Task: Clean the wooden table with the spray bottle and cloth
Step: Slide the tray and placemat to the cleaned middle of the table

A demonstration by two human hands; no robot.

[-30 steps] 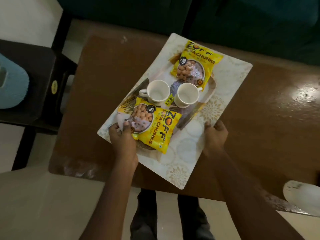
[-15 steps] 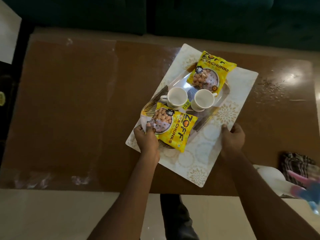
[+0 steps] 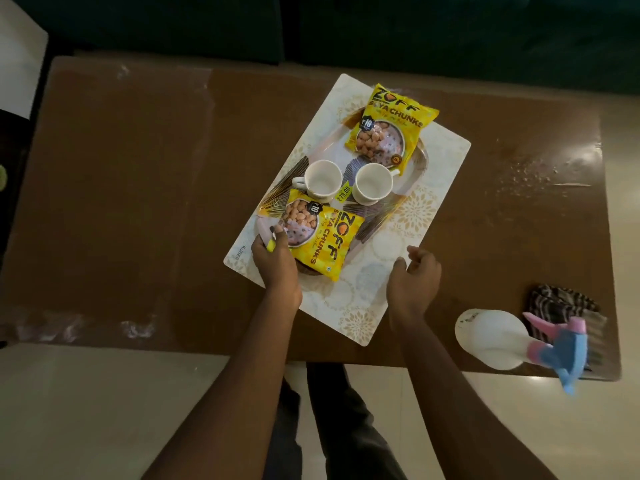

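At the near end of the tray [image 3: 377,211], my left hand [image 3: 277,268] pinches the rim, thumb on top beside a yellow packet [image 3: 322,237]. My right hand [image 3: 414,282] hangs loosely curled at the mat's [image 3: 356,317] edge, holding nothing. Farther right on the wooden table [image 3: 138,202] sits the spray bottle [image 3: 491,337], with the checked cloth [image 3: 554,299] just behind it.

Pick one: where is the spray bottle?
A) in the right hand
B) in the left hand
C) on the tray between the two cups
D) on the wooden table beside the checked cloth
D: the spray bottle is on the wooden table near its right front corner, beside the checked cloth. The right hand holds nothing, and the left hand grips the near end of the tray.
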